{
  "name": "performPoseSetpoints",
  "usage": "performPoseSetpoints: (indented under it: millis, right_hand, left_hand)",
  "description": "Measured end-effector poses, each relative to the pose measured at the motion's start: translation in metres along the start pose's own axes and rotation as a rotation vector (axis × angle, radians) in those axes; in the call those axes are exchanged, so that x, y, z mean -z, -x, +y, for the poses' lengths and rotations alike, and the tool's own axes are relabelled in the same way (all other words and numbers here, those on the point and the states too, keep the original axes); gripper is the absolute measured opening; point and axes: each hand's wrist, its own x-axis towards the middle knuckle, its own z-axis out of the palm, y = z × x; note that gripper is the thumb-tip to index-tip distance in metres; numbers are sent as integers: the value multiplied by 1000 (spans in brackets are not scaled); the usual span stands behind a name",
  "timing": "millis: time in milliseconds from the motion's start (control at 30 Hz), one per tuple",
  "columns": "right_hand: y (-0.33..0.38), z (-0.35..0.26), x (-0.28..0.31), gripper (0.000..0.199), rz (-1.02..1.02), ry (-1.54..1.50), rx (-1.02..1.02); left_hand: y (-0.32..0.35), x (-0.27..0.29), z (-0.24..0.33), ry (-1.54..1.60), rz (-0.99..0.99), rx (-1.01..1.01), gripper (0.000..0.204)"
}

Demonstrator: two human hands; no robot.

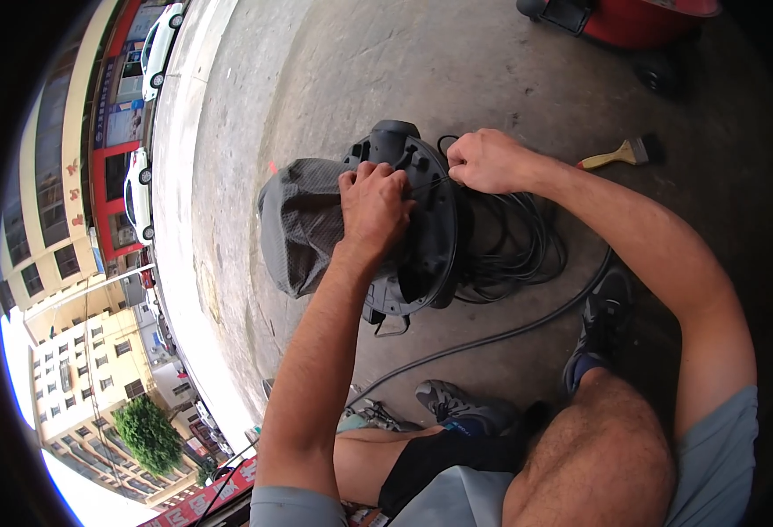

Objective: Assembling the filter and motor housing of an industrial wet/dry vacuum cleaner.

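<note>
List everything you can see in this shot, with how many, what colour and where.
vacuum lid: one, black, on its side on the concrete, centre
filter bag: one, grey, fixed to the lid's left side
cable: one coil, black, right of the lid, trailing toward the shoes
paintbrush: one, yellow handle, on the floor, upper right
red machine: one, top edge, partly cut off
cars: at least two, white, on the street at left
shoes: two, grey and black, lower centre
left hand: on the lid by the bag
right hand: pinching the cable at the lid's top
</note>
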Motion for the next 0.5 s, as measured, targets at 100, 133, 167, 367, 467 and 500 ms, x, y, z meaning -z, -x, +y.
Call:
performPoseSetpoints:
  millis: [100, 133, 167, 367, 467, 500]
  right_hand:
    - [-1, 4, -8, 24, 83, -24, 55]
    - [-2, 6, -11, 24, 92, -24, 70]
    - [-3, 5, -11, 23, 99, -22, 84]
    - [0, 8, -5, 23, 72, -80, 74]
    - [2, 9, -4, 23, 60, -75, 56]
    - [2, 8, -6, 23, 58, -76, 58]
  left_hand:
    - [0, 0, 1, -8, 5, -11, 26]
    - [0, 0, 2, -15, 2, -12, 26]
    - [1, -1, 1, -14, 2, -10, 26]
    - [3, -1, -1, -8, 19, -18, 25]
    - [3, 0, 0, 3, 16, -19, 25]
    - [3, -1, 1, -7, 11, -15, 25]
